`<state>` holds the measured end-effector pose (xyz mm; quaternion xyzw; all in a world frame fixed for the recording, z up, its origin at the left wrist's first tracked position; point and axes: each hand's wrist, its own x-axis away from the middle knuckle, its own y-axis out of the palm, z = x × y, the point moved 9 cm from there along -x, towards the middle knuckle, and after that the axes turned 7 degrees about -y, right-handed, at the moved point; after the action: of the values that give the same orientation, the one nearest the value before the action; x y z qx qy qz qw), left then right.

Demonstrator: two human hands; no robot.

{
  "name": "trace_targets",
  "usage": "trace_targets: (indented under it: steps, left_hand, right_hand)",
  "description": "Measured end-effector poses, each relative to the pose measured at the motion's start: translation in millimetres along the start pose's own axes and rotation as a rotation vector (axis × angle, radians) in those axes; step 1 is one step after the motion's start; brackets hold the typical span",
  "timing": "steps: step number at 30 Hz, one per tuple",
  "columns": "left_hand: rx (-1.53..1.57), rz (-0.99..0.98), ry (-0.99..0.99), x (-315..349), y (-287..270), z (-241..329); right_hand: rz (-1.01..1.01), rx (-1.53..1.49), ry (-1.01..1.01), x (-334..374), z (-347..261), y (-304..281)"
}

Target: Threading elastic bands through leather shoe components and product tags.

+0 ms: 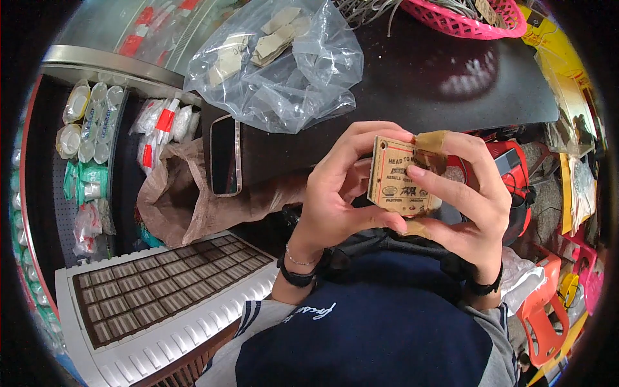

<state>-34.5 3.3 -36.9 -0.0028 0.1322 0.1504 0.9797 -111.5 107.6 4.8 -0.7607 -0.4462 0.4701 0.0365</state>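
Note:
Above my lap, both hands hold up a small stack of brown cardboard tags (396,184), printed in black and red, with punched holes near the top corners. My left hand (332,190) is closed round the stack's left side, its thumb along the bottom edge. My right hand (474,200) grips the right side, with one finger resting on the printed face. Tan coverings wrap the tips of the right thumb and a finger. Beyond the hands, a clear plastic bag (322,84) lies on the dark table (412,84) with several pale tags (278,42) inside.
A phone (224,155) lies on the table's left side beside a brown cloth bag (171,193). A pink basket (445,22) of grey cords stands at the back. Packaged goods (97,122) fill shelves at left; a white crate (129,348) is below. An orange-red plastic piece (541,309) is at right.

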Motion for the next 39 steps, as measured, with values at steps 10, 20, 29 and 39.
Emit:
trace_targets:
  steps: [10, 20, 29, 39]
  left_hand:
    - [-0.02, 0.012, 0.032, -8.6, -2.3, 1.3]
    - [-0.031, 0.101, -0.021, -41.7, -9.0, 19.9]
    - [-0.015, 0.098, -0.298, -76.1, -28.3, -9.9]
    - [0.044, 0.371, -0.298, -76.9, -69.2, -18.4]
  right_hand:
    - [-0.009, -0.083, 0.109, -5.2, 12.7, -3.7]
    - [-0.087, -0.016, 0.037, -43.6, 12.9, -10.8]
    - [-0.2, 0.014, 0.052, -83.3, 59.7, -19.5]
    - [0.101, 0.551, 0.246, -108.9, 136.6, -94.9]
